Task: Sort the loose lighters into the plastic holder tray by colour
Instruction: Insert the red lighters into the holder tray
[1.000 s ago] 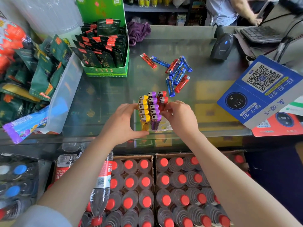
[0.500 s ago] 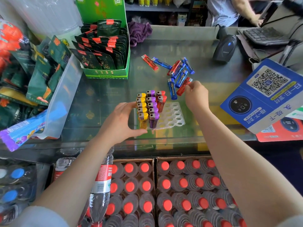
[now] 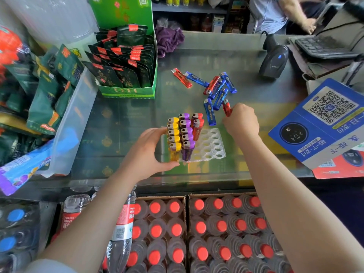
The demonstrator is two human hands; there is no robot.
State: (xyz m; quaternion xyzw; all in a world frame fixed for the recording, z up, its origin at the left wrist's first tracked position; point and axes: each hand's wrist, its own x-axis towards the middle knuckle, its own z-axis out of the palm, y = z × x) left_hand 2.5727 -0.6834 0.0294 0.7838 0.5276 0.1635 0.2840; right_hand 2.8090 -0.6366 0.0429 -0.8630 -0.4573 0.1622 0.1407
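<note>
Clear plastic holder tray [image 3: 213, 146] is seen on the glass countertop [image 3: 126, 123], near its front edge, approx. centre. Tray's L side is gripped by the left hand [image 3: 149, 152]: thumb curled along front edge, fingers against the yellow row. Loaded upright in tray: yellow lighters [image 3: 173, 133] in L column, purple lighters [image 3: 186, 133] in next column, two red lighters [image 3: 197, 123] at far end of third column. Remaining slots on R side are unfilled.

Right hand [image 3: 241, 122] is positioned just beyond tray's far R corner; fingers are curled round a loose red lighter [image 3: 226, 107], metal head pointing away. Lighter's underside contact w/ glass cannot be determined.

Loose stock is noted towards countertop's rear, R of centre: blue lighters [image 3: 218, 91] and red ones mixed in a heap, one blue lighter [image 3: 209, 113] lying just beside tray's far edge.

Green display box [image 3: 128, 91] is noted at rear L; barcode scanner [image 3: 272, 60] at rear R; blue QR payment sign [image 3: 323, 119] at R edge.
</note>
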